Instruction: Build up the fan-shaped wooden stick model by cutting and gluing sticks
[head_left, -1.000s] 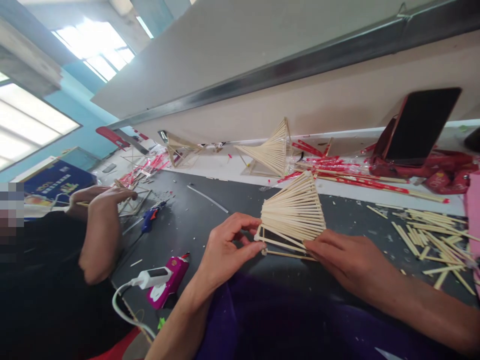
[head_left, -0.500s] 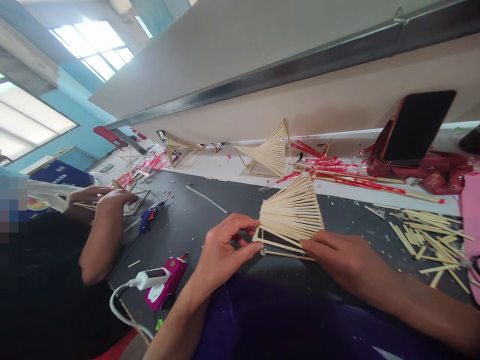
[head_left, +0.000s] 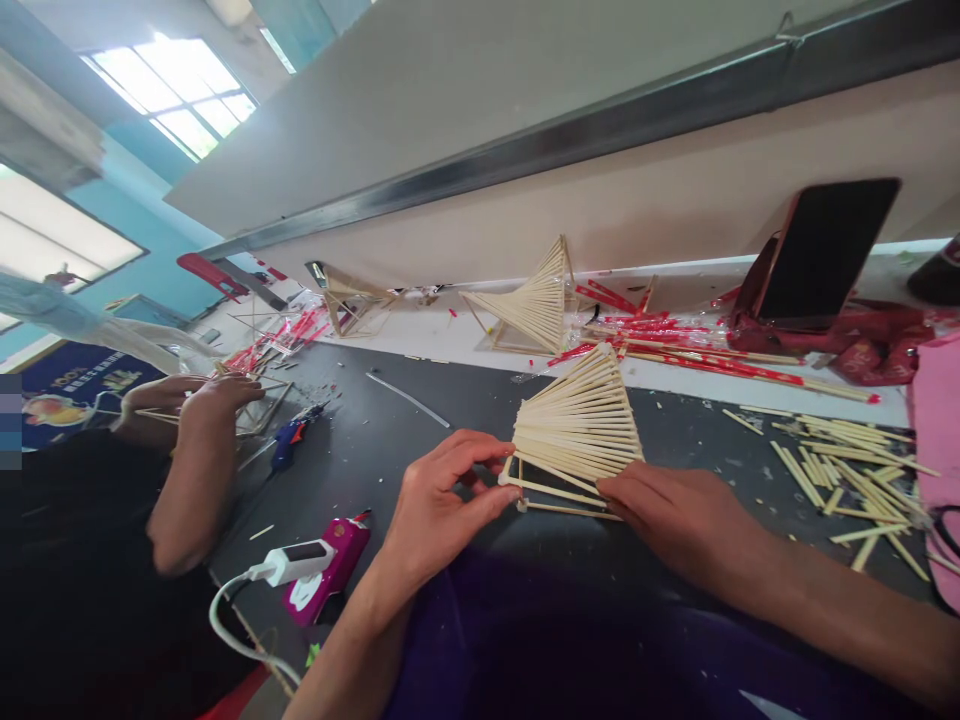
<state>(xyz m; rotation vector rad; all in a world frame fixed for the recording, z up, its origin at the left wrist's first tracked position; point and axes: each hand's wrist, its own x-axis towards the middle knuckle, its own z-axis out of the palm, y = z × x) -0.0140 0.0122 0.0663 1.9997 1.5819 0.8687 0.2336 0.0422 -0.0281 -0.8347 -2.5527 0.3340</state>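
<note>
In front of me on the dark table is a stick model (head_left: pixel 574 425), a twisted fan of pale wooden sticks on a stick frame. My left hand (head_left: pixel 442 495) pinches its near left corner between thumb and fingers. At the near right corner, my right hand (head_left: pixel 675 510) grips the frame, its fingertips closed on the stick ends. Part of the frame is hidden behind the right fingers. To the right lie several loose cut sticks (head_left: pixel 862 470), apart from my right hand.
A finished-looking stick model (head_left: pixel 532 300) stands by the partition, near red chopstick wrappers (head_left: pixel 637 325) and a propped phone (head_left: pixel 829 255). Left are a blue glue gun (head_left: pixel 289 440), a magenta device (head_left: pixel 337 565) with a white cable, and a co-worker's arm (head_left: pixel 199 470). A glue stick (head_left: pixel 409 398) lies mid-table.
The view has shifted slightly, so most things sit a little further left. Both hands keep the same hold on the stick model. The co-worker's body has leaned a little.
</note>
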